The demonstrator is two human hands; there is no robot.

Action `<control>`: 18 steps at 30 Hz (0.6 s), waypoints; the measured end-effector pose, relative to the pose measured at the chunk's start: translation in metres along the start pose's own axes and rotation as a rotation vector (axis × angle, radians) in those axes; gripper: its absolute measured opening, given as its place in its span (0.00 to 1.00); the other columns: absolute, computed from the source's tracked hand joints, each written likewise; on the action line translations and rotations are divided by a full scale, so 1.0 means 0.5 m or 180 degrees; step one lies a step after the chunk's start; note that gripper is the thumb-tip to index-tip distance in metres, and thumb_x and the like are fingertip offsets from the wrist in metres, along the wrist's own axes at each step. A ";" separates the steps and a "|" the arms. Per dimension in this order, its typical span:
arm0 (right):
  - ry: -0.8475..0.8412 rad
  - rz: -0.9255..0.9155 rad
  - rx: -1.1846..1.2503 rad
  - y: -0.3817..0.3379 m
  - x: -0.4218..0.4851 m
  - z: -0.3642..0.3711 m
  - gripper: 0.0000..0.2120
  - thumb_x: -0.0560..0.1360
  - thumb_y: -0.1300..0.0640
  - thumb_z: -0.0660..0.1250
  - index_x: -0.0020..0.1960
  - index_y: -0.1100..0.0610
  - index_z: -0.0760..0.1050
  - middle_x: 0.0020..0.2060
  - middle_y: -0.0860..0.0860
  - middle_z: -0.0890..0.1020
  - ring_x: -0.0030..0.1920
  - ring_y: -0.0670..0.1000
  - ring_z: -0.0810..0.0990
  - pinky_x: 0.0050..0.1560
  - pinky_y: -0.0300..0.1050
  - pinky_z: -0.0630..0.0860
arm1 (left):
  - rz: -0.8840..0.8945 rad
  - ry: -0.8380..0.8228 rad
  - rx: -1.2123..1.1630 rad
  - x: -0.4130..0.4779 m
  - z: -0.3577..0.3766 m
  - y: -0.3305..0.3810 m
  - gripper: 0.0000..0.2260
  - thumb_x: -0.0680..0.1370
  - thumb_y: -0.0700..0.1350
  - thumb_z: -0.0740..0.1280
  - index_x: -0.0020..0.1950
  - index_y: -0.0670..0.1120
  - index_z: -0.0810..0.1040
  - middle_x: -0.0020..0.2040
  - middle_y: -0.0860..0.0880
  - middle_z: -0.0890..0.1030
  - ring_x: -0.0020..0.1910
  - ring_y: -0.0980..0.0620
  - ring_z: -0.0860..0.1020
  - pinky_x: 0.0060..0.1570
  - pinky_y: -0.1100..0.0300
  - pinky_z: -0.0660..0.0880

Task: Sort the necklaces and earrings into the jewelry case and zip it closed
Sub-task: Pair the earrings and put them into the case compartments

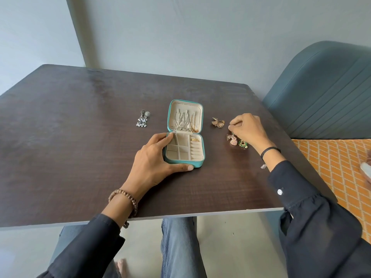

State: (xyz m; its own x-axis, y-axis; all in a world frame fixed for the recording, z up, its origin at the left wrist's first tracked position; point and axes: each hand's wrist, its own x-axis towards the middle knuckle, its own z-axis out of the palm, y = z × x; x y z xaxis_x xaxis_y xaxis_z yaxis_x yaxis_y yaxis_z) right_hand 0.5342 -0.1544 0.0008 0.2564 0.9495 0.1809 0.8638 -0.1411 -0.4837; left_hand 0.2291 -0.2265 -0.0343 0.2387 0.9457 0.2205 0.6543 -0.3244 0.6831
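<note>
1. Head view, main item: I log one teal jewelry case (198, 163), unzipped and lying open near the middle of the dark wooden surface (80, 137), its lid tipped back on the far side.
2. Lid contents: several silver and gold necklaces (185, 121) hang in a row against the cream lining.
3. Base contents: cream divided compartments; one small gold earring (194, 139) sits in the far right compartment.
4. Left hand (158, 159): it grips the case, the thumb lying along the near wall and the fingers (167, 138) curled over the far left corner of the base. There is a brown bead bracelet (124, 199) on that wrist.
5. Right hand (249, 129): it is to the right of the case, with its fingers (233, 123) curled and the tips drawn narrow over the loose earrings. I cannot tell whether they hold a piece. A black band (270, 150) is on that wrist.
6. Loose stock, right side: a pair of gold earrings (217, 123) lies beside the lid, and a pink, gold and green cluster (236, 140) lies just below the right fingertips.
7. Loose stock, left side: a pair of silver drop earrings (143, 118) lies apart from the case.
8. Surroundings: a teal chair (325, 97) and orange patterned fabric (331, 167) are at the right.
</note>
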 end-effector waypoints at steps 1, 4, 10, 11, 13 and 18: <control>-0.0030 -0.0009 -0.0029 -0.004 0.000 -0.003 0.07 0.75 0.62 0.70 0.49 0.61 0.87 0.39 0.54 0.85 0.52 0.53 0.83 0.52 0.41 0.77 | -0.0004 0.0008 -0.0003 0.000 0.000 -0.001 0.49 0.61 0.70 0.77 0.78 0.52 0.68 0.72 0.60 0.70 0.69 0.56 0.73 0.69 0.53 0.71; -0.0121 -0.0117 -0.0130 -0.006 0.003 -0.014 0.10 0.78 0.61 0.66 0.50 0.59 0.86 0.38 0.51 0.83 0.52 0.52 0.82 0.49 0.39 0.73 | -0.0001 0.0013 -0.0003 0.000 0.000 -0.001 0.49 0.61 0.69 0.78 0.78 0.52 0.69 0.72 0.60 0.70 0.69 0.56 0.73 0.68 0.55 0.70; -0.0073 -0.0246 0.0102 0.006 -0.002 -0.020 0.07 0.80 0.59 0.66 0.50 0.56 0.84 0.44 0.48 0.85 0.51 0.49 0.83 0.57 0.45 0.78 | -0.0002 0.0021 -0.0003 0.001 0.001 -0.001 0.49 0.61 0.69 0.77 0.78 0.52 0.69 0.72 0.60 0.70 0.69 0.56 0.73 0.68 0.56 0.69; -0.0019 -0.0266 0.0164 0.006 -0.004 -0.021 0.07 0.80 0.59 0.67 0.50 0.56 0.83 0.45 0.48 0.85 0.50 0.49 0.83 0.56 0.45 0.79 | 0.0001 0.0018 -0.0004 0.001 0.001 -0.001 0.49 0.61 0.69 0.77 0.78 0.52 0.68 0.72 0.60 0.70 0.69 0.56 0.72 0.68 0.56 0.69; 0.0056 -0.0359 0.0283 0.007 -0.010 -0.023 0.06 0.80 0.58 0.67 0.50 0.55 0.84 0.45 0.50 0.86 0.49 0.50 0.84 0.55 0.45 0.80 | 0.0017 0.0016 0.0009 0.000 0.001 0.000 0.49 0.62 0.69 0.77 0.78 0.52 0.68 0.73 0.59 0.70 0.69 0.57 0.72 0.68 0.56 0.69; 0.0101 -0.0538 0.0615 -0.014 -0.041 -0.038 0.06 0.80 0.56 0.69 0.51 0.56 0.84 0.42 0.50 0.87 0.43 0.44 0.85 0.47 0.36 0.80 | 0.0009 -0.0010 0.0024 -0.001 0.000 0.000 0.49 0.62 0.69 0.77 0.78 0.51 0.68 0.73 0.58 0.70 0.69 0.55 0.73 0.69 0.54 0.70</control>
State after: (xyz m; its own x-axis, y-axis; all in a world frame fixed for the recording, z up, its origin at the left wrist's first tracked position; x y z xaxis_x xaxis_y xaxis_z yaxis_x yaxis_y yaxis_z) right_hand 0.5312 -0.1784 0.0167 0.1316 0.9454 0.2982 0.7973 0.0778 -0.5985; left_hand 0.2290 -0.2273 -0.0344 0.2428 0.9448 0.2202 0.6591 -0.3272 0.6772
